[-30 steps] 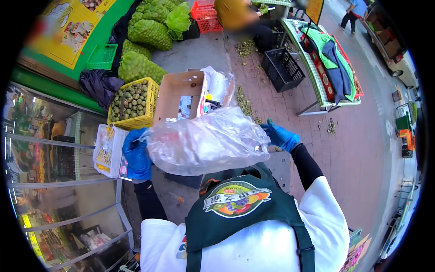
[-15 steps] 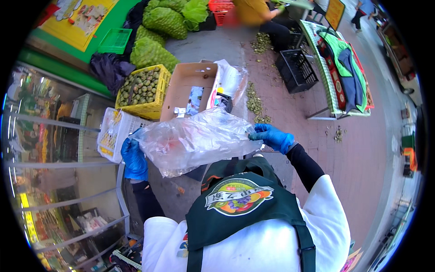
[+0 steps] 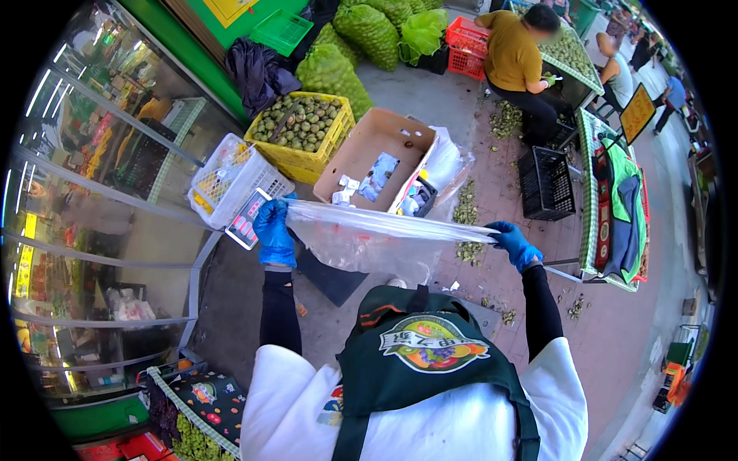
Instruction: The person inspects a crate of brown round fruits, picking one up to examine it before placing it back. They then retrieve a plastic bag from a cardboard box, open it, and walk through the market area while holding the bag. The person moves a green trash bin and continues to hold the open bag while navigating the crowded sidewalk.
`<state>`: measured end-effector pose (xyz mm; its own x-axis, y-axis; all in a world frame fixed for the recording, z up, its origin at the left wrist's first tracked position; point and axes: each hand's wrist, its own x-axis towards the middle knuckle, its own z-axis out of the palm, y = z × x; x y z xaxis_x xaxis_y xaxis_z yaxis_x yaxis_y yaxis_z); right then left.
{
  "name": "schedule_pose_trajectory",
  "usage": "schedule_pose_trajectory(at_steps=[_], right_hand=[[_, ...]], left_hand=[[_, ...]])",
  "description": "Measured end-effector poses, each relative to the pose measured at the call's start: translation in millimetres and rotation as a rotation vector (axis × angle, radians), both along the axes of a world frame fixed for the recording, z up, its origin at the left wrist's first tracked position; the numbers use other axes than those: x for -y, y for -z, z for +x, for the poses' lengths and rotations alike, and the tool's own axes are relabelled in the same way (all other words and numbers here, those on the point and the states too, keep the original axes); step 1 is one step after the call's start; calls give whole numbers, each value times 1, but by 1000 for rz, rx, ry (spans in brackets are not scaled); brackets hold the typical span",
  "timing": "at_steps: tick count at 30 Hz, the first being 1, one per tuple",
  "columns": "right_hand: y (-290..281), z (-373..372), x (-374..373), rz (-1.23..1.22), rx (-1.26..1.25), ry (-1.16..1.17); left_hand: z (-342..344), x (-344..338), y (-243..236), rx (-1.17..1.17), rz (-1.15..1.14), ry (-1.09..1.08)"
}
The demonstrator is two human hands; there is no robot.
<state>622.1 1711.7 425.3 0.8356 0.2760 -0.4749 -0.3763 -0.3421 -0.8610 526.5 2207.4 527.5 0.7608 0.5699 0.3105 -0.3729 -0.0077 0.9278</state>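
A clear plastic bag (image 3: pixel 361 244) is stretched sideways in front of me, its top edge pulled nearly straight and its body hanging in folds below. My left hand (image 3: pixel 274 234), in a blue glove, is closed on one end of that edge. At the other end, my right hand (image 3: pixel 515 246), gloved alike, pinches the corner. Beside the left hand is a white panel with red keys (image 3: pixel 247 220), partly covered by the glove. Just beyond the bag stands an open cardboard box (image 3: pixel 330 173) with small packets and papers inside.
Left of the box are a yellow crate (image 3: pixel 344 127) of round green-brown produce and a white basket (image 3: pixel 223 173). Full green mesh sacks (image 3: pixel 334 81) lie behind. At right are a black crate (image 3: pixel 546 188) and a cloth-covered table (image 3: pixel 588 161). A person in mustard (image 3: pixel 513 54) sits farther back.
The bag has gone from crumpled and bunched to drawn out along its edge. My hands have moved farther apart, and the view has shifted, bringing more of the street and the seated person in.
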Motion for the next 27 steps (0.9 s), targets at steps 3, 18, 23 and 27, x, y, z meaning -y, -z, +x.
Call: schedule_pose_trajectory(at_steps=[3, 18, 23, 27], right_hand=[[-35, 13, 0, 341, -137, -17], [-143, -59, -143, 741, 288, 32], [-152, -69, -139, 639, 319, 173], [-144, -66, -127, 577, 416, 230]], left_hand=[[13, -36, 60, -334, 86, -201], [13, 210, -29, -257, 231, 390], [13, 213, -24, -279, 204, 449], [15, 220, -23, -291, 180, 505]])
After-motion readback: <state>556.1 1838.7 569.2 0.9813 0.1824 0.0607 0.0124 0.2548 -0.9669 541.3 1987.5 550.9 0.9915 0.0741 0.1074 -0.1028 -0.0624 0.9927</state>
